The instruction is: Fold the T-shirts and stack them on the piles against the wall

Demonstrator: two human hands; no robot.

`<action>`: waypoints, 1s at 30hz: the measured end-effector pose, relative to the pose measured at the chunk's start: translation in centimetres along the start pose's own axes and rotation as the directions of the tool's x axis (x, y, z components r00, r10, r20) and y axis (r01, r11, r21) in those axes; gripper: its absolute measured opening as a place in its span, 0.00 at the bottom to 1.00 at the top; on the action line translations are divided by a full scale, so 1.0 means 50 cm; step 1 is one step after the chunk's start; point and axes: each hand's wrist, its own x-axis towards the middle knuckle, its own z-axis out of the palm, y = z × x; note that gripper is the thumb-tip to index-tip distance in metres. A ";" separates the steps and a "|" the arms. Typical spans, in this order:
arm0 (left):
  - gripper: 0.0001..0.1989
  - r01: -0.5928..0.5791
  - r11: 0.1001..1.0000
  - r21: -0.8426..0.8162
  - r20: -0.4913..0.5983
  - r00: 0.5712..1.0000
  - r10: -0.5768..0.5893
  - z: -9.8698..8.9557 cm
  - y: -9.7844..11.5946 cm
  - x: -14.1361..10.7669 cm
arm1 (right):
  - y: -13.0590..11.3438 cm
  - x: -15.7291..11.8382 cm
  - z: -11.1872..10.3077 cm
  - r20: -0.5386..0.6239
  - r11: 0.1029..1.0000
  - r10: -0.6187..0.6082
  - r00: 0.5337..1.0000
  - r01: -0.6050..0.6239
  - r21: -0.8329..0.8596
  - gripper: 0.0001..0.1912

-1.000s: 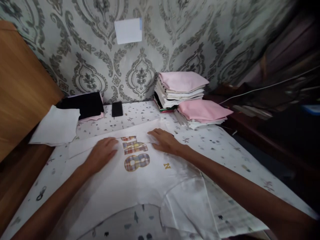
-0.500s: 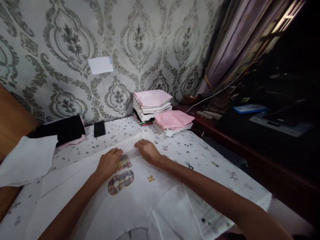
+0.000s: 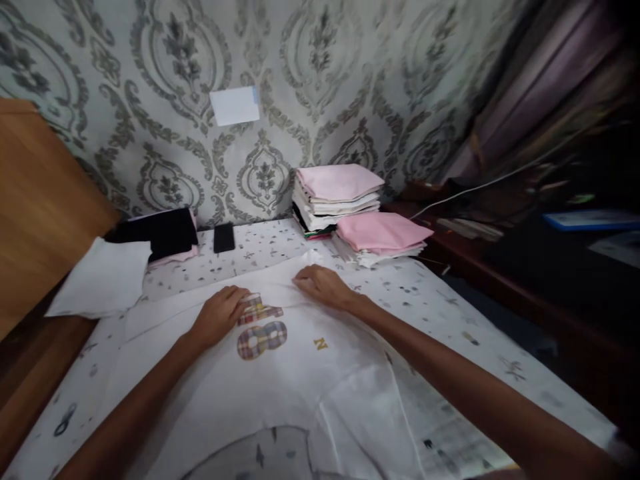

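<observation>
A white T-shirt (image 3: 295,380) with a plaid number and a yellow letter N lies spread in front of me, its neck opening towards me. My left hand (image 3: 223,313) rests at the left of the plaid number (image 3: 263,340), fingers bent and closed on the cloth. Farther right, near the shirt's far edge, my right hand (image 3: 323,285) pinches the fabric with its fingers together. The fingertips of both hands are partly hidden.
Beneath lies a white printed sheet (image 3: 480,373). At the back stand a stack of folded clothes (image 3: 340,193) and a lower pile topped with pink cloth (image 3: 383,232). Left are a black phone (image 3: 224,238), folded black cloth (image 3: 160,233) and white cloth (image 3: 105,280) beside a wooden board (image 3: 45,200).
The view has swung left, so things appear farther right. My hands have moved slightly apart, more of the plaid number's upper part shows, and the fabric between them looks flatter.
</observation>
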 end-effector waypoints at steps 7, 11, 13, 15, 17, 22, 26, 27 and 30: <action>0.29 0.370 0.925 0.085 0.000 0.929 -0.371 -0.045 -0.179 -0.105 | 0.090 0.098 0.081 -0.004 0.980 0.055 0.998 -0.055 -0.190 0.24; 0.34 0.435 0.867 0.244 0.081 0.882 -0.465 -0.059 -0.248 -0.183 | 0.152 0.102 0.109 0.004 0.955 0.131 0.991 -0.125 -0.269 0.29; 0.35 0.468 0.839 0.278 0.096 0.856 -0.509 -0.068 -0.266 -0.212 | 0.170 0.103 0.114 0.009 0.954 0.122 0.992 -0.115 -0.277 0.30; 0.36 0.501 0.814 0.294 0.099 0.831 -0.547 -0.077 -0.276 -0.232 | 0.177 0.105 0.115 0.007 0.956 0.106 0.994 -0.100 -0.274 0.30; 0.37 0.525 0.799 0.294 0.093 0.816 -0.570 -0.085 -0.282 -0.245 | 0.174 0.107 0.114 -0.001 0.959 0.108 0.994 -0.104 -0.264 0.29; 0.37 0.592 0.754 0.285 0.049 0.776 -0.628 -0.107 -0.286 -0.287 | 0.147 0.068 0.091 -0.087 0.962 0.185 0.979 -0.198 -0.188 0.28; 0.36 0.574 0.761 0.302 0.030 0.793 -0.609 -0.127 -0.257 -0.344 | 0.125 -0.057 0.054 -0.171 0.961 0.249 0.953 -0.265 -0.078 0.30; 0.36 0.557 0.777 0.293 0.028 0.808 -0.589 -0.133 -0.239 -0.358 | 0.116 -0.102 0.043 -0.184 0.962 0.251 0.950 -0.266 -0.059 0.29; 0.32 0.498 0.841 0.212 -0.003 0.861 -0.509 -0.151 -0.156 -0.391 | 0.070 -0.250 0.011 -0.176 0.960 0.266 0.948 -0.277 -0.043 0.28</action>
